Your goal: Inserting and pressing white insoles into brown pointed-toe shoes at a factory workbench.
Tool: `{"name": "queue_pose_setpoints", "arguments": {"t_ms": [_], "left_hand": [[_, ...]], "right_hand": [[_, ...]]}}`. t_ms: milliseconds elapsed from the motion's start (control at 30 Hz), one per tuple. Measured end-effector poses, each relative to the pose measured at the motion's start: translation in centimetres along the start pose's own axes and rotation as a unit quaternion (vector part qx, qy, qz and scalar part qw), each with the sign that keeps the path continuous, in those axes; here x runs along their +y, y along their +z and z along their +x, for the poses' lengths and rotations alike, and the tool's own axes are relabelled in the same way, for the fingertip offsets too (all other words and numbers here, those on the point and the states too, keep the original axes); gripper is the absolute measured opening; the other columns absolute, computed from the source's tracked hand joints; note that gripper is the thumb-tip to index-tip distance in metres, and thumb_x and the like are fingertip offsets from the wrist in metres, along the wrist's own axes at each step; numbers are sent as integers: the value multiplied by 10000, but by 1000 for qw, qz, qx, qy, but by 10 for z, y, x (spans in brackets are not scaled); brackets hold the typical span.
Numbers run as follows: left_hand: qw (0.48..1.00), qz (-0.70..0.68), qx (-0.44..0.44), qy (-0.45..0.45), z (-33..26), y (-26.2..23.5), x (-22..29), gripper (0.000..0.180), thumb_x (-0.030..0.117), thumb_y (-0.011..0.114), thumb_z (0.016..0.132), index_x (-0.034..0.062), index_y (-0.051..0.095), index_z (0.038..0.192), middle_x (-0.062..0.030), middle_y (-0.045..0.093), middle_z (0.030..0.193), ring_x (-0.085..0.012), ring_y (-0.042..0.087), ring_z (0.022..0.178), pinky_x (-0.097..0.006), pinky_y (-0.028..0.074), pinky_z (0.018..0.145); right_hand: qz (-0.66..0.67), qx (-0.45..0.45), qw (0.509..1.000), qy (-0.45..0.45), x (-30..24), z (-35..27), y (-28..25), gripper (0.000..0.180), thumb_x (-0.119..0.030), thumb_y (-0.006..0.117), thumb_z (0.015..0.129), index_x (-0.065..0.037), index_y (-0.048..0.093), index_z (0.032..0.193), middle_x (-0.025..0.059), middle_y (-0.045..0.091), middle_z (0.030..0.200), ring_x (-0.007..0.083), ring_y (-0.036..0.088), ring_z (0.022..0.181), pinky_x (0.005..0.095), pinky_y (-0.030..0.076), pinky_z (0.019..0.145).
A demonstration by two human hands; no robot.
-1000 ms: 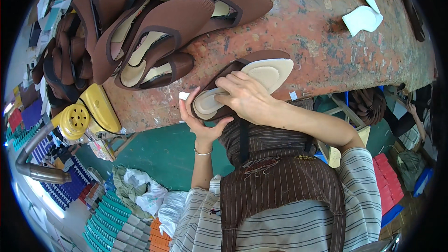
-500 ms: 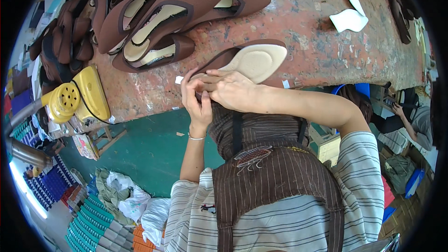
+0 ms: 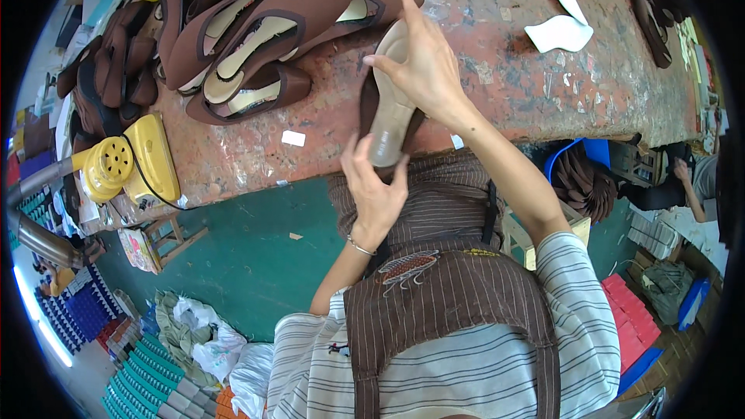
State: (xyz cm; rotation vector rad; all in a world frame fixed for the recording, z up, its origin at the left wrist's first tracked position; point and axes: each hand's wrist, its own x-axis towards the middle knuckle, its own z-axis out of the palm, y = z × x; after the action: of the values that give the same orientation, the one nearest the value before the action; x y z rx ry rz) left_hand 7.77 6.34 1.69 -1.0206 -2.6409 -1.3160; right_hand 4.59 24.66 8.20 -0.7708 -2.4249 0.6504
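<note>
Head view showed the shoe [image 3: 388,101] held up on edge over the near rim of the tabletop [image 3: 497,85], its pale insole facing me and the brown upper behind it. My right hand [image 3: 423,70] gripped the toe end, fingers wrapped over the edge; my left hand [image 3: 372,186] pinched the heel end from below, thumb and fingers closed on it. So both hands were holding the one shoe, above my striped apron [image 3: 450,302].

Judging by that, the insole looked already seated in this shoe and I was pressing or checking it, with the heel end seemingly the part in hand. To the left, a pile of brown shoes [image 3: 256,39] lay on the tabletop, several showing pale insoles too; I could not tell which were finished. Loose white insoles [image 3: 559,31] lay well apart at the far right, so more seemed left to fit. A yellow tool [image 3: 128,159] sat at the left edge.
</note>
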Motion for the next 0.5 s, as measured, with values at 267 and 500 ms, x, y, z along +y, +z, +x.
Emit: {"name": "queue_pose_setpoints", "arguments": {"t_ms": [267, 500], "left_hand": [[996, -52, -31, 69, -22, 32, -12, 1138, 276, 907, 580, -19, 228, 1444, -260, 407, 1376, -446, 430, 1264, -662, 168, 1091], [998, -11, -54, 27, -19, 37, -14, 1228, 440, 848, 635, -35, 121, 1503, -307, 259, 1516, -404, 335, 1399, -681, -111, 1093]], "right_hand": [[47, -152, 986, -43, 2, -111, -51, 300, 82, 646, 657, 19, 595, 946, 204, 604, 1222, 397, 625, 1084, 545, 390, 1048], [-67, -264, 962, -26, 21, -46, 13, 482, -32, 579, 763, 28, 583, 1242, 217, 593, 1263, 364, 560, 1201, 640, 152, 1135]]}}
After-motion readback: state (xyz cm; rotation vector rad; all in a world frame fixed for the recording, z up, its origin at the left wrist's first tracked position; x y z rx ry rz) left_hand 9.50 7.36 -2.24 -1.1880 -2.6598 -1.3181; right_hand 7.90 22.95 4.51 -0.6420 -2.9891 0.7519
